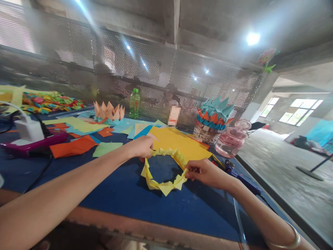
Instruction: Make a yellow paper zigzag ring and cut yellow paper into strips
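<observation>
Here, the left hand (143,147) and right hand (204,171) pinch opposite sides of the ring (166,188). I see table (122,198) between it and the near edge (145,222); the sheet (179,139) lies just behind; the glue gun (243,179) flanks the right forearm (249,201).

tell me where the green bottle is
In the head view, the green bottle stands left of centre on the far side of the blue table, just right of the peach paper crown.
</observation>
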`<state>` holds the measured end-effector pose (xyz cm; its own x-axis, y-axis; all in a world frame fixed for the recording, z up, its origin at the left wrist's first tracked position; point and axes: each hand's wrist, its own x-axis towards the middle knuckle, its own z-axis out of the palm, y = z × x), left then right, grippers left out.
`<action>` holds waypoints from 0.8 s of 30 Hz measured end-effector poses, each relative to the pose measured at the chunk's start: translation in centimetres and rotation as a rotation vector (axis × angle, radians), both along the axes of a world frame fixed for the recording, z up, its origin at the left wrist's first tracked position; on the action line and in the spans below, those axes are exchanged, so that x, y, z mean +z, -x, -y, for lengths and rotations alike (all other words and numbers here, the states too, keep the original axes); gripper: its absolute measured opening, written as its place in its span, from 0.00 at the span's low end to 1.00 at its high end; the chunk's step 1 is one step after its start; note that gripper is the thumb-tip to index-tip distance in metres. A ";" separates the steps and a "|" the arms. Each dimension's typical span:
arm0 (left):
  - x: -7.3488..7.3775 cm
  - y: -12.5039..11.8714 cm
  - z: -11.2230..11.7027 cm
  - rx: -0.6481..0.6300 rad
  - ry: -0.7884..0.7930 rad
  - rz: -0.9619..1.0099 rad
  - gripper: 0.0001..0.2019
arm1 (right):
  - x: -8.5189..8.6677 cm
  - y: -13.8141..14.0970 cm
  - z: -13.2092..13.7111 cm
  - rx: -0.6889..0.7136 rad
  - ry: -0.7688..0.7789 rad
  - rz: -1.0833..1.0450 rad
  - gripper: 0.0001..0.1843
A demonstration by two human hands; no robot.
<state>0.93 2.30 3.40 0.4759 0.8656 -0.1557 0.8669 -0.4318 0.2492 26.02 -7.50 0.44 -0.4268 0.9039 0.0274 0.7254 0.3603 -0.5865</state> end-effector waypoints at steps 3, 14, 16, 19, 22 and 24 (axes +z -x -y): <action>-0.2 0.3 -0.4 -0.009 0.009 0.051 0.04 | 0.1 0.0 0.0 -0.012 -0.042 0.010 0.08; 0.4 1.0 -0.7 0.017 0.122 0.108 0.08 | 0.7 -0.3 -0.1 -0.033 -0.091 0.010 0.08; 0.3 1.1 -0.8 0.004 0.123 0.121 0.06 | 0.7 -0.2 0.0 -0.033 -0.097 0.019 0.08; 0.0 1.1 -0.9 0.001 0.104 0.161 0.04 | 0.7 -0.3 -0.1 -0.038 -0.137 0.033 0.08; -0.2 1.2 -1.2 0.005 0.065 0.210 0.05 | 0.6 -0.5 -0.4 -0.064 -0.196 0.024 0.08; -0.3 1.1 -1.4 0.009 0.029 0.235 0.06 | 0.4 -0.8 -0.7 -0.082 -0.227 0.018 0.08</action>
